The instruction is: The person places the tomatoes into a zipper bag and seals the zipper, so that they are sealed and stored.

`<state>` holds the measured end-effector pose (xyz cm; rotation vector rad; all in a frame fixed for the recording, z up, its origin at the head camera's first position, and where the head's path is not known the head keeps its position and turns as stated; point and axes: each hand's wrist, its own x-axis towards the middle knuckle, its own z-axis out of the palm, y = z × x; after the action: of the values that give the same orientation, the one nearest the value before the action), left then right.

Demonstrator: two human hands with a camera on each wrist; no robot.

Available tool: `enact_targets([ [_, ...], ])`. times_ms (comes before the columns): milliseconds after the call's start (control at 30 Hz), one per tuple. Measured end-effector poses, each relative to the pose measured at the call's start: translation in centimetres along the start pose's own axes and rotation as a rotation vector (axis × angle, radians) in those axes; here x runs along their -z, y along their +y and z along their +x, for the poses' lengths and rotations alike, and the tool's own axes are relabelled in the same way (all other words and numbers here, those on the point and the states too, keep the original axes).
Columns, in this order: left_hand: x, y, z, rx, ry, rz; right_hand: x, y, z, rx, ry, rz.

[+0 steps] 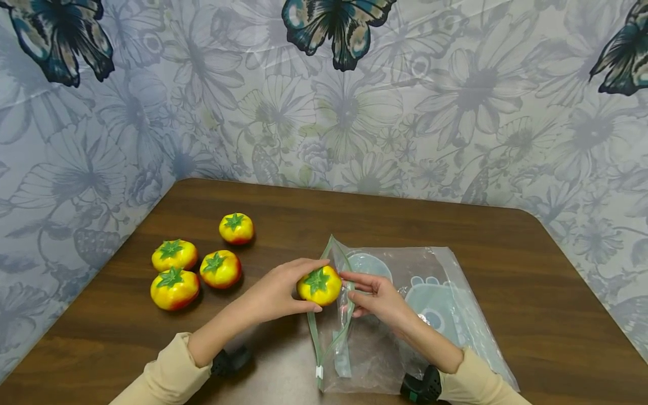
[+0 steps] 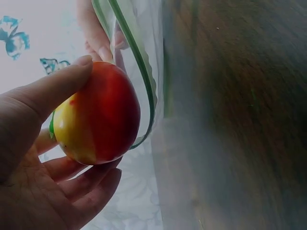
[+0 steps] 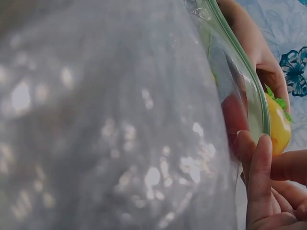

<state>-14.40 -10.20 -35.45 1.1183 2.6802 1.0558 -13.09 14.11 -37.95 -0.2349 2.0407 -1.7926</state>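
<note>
In the head view my left hand [image 1: 278, 289] grips a yellow-and-red tomato [image 1: 320, 286] with a green, leafy top, thumb on one side and fingers on the other. The tomato [image 2: 98, 115] is at the mouth of a clear zipper bag [image 1: 372, 360], its red underside turned towards the opening. My right hand [image 1: 377, 301] pinches the bag's green-edged rim [image 3: 261, 105] between thumb and fingers, and the mouth gapes. The bag lies on the table with its mouth to the left. A white slider [image 1: 319, 372] sits at the near end of the rim.
Several similar tomatoes [image 1: 220, 269] stand left of my left hand on the brown wooden table [image 1: 283, 208]. Pale printed shapes [image 1: 430, 304] show on the bag. Behind the table hangs a floral cloth [image 1: 349, 129] with butterflies.
</note>
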Motion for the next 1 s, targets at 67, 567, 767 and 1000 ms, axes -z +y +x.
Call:
enact_targets([
  [67, -0.1, 0.0, -0.2, 0.004, -0.010, 0.003, -0.1, 0.1, -0.2, 0.002, -0.004, 0.001],
  [567, -1.9, 0.2, -1.1, 0.112, -0.113, 0.101, -0.5, 0.7, -1.1, 0.022, 0.011, 0.001],
  [767, -2.1, 0.0, -1.2, 0.089, -0.093, 0.134, -0.7, 0.5, -1.1, 0.001, 0.009, 0.021],
  [1000, -2.0, -0.1, -0.7, 0.053, -0.048, 0.227, -0.7, 0.0, -0.7, 0.005, 0.030, 0.011],
])
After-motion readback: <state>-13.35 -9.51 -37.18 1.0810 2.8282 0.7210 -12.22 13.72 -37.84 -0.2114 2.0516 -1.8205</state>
